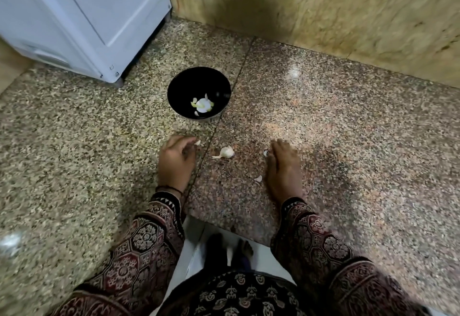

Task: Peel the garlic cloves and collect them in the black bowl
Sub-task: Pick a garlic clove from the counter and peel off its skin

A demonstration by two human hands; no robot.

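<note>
Pinches a garlic clove [197, 142] in the curled left hand [176, 159]. Rests the right hand [282, 166] flat (fingers [277, 147] straight), garlic head [226, 152] between both, black bowl [181, 91] beyond the left.

Bowl [179, 86] behind garlic [225, 152], on counter [328, 121].

One black bowl [184, 84], two hands [175, 161], four loose garlic pieces [225, 152]

The right hand [282, 166] is blurred, its fingertips [273, 145] half hiding a small white scrap [265, 153].
</note>
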